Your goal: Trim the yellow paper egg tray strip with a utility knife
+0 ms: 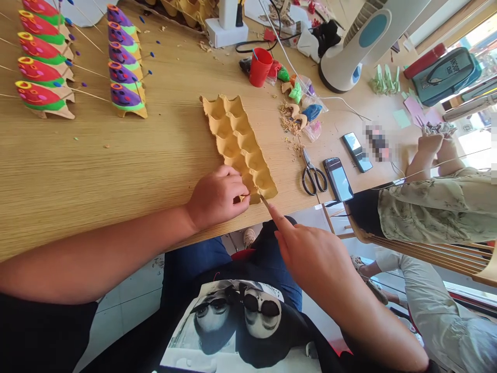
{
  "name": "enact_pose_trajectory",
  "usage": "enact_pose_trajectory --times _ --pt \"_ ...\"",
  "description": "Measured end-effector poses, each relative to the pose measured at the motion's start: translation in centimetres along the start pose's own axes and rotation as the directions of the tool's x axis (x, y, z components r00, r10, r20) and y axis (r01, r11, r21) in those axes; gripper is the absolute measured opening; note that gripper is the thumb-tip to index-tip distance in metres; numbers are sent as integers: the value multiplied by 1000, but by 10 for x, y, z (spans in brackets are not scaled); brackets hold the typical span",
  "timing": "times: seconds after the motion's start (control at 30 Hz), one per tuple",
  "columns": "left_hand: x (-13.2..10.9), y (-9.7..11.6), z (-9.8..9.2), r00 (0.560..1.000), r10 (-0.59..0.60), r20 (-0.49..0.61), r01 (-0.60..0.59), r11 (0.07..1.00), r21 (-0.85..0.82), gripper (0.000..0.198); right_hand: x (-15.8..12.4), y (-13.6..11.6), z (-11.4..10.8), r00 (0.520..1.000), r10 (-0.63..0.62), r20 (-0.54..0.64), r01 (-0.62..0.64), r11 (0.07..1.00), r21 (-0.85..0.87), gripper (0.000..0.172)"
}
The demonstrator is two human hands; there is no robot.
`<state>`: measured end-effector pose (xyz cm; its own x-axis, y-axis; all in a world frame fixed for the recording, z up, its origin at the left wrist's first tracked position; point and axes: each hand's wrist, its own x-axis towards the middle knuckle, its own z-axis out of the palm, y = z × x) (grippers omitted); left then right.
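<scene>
A yellow cardboard egg carton (241,137) lies on the table with its rows of cups running away from me. My left hand (221,194) has its fingers curled over the carton's near left edge. In my right hand (306,248) is a thin knife (263,200), its handle hidden by my palm and my index finger stretched along it. The knife's tip touches the near end of the carton, close to my left fingertips. Black-handled scissors (313,176) lie to the right of the carton.
Painted carton pieces with pins stand in a purple row (126,85) and a red row (39,90). A red cup (260,67), bags of coloured clay (311,112), two phones (338,178) and a white lamp base (337,67) are beyond. Another person's hands (430,142) are at right.
</scene>
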<state>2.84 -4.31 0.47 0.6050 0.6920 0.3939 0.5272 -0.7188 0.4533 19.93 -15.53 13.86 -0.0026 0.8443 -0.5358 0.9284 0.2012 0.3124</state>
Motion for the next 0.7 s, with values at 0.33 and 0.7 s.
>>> enact_pose_trajectory --times 0.33,0.7 --pt "-1 -2 2 1000 10 -15 -10 1000 3 23 8 -1 -4 1000 -27 -12 26 999 -29 68" --pt "0 -1 0 1000 11 -3 -11 1000 4 23 7 -1 -10 998 -54 29 57 993 -100 70"
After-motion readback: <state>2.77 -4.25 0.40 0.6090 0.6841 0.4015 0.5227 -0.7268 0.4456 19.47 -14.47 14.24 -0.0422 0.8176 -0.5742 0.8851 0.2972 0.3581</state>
